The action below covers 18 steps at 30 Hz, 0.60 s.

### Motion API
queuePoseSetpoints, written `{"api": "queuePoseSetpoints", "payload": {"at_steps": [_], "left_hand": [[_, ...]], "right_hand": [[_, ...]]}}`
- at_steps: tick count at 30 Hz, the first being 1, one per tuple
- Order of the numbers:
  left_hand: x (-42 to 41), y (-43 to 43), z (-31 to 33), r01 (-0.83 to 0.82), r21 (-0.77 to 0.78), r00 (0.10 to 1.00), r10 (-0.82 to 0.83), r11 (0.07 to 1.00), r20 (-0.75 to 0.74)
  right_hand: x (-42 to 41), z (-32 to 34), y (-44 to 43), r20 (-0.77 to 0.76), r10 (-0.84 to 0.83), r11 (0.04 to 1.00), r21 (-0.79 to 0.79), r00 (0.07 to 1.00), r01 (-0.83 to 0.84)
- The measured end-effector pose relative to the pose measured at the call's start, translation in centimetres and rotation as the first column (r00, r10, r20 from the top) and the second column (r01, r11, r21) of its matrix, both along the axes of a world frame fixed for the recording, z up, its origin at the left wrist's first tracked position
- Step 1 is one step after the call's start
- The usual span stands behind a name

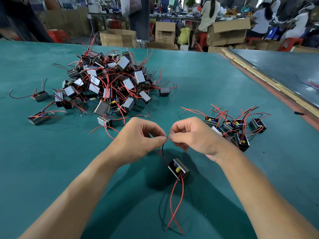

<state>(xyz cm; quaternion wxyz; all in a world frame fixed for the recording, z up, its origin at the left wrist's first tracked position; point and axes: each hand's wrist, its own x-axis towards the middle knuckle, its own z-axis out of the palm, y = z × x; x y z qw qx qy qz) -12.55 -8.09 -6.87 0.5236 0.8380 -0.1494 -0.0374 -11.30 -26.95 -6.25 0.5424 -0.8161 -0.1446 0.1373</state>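
Across the teal surface [215,87], a large heap [110,83] of small black box modules with tangled red and black leads is noted left of centre. Two stray modules [41,96] lie apart to its left. A smaller group [236,128] of the same modules, open side up, is spread at right, just beyond the right wrist. A second surface [284,69] adjoins the right edge, divided off by a pale wooden strip. Beyond the far edge, open cardboard boxes [119,37], red stools [290,44] and seated people [209,12] at further benches are seen, blurred.

One module [178,168] is located at centre, below and between both hands, tilted, with its open face toward the camera. A black casing with pale banded sides is recorded. A yellow component and a blue one are visible inside. Two red wires [174,200] trail from its near end toward the viewer. A black wire [163,148] rises from its far end to the hands. Whether the module rests on the surface or hangs just above cannot be told.

Left hand [138,137]: the black wire is pinched between thumb and forefinger, other fingers curled. Right hand [191,135]: the tip of the same wire is pinched likewise, the fingertips of both hands almost meeting.
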Motion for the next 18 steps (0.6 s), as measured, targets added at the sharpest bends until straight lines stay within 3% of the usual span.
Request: {"api": "queuePoseSetpoints", "payload": {"at_steps": [3, 8, 11, 15, 18], "left_hand": [[0.3, 0.2, 0.1, -0.02, -0.059, 0.999, 0.019, 0.998, -0.032], [0.7, 0.7, -0.2, -0.086, -0.086, 0.994, 0.079, 0.993, -0.078], [0.9, 0.8, -0.2, -0.093, -0.092, 0.992, 0.085, 0.991, -0.089], [0.9, 0.7, -0.3, -0.091, -0.051, 0.991, 0.085, 0.995, -0.101], [0.8, 0.5, -0.3, -0.089, -0.032, 0.989, 0.085, 0.996, -0.12]], "right_hand": [[0.0, 0.0, 0.0, 0.029, -0.038, 0.998, 0.046, 0.999, 0.036], [0.4, -0.4, 0.0, 0.238, -0.228, 0.974, 0.05, 0.944, 0.222], [0.1, -0.1, -0.3, 0.233, -0.176, 0.984, 0.051, 0.956, 0.169], [-0.7, -0.3, 0.1, 0.244, 0.065, 0.977, -0.212, 0.968, -0.012], [-1.2, -0.7, 1.1, 0.298, 0.126, 0.912, -0.41, 0.946, 0.008]]}}
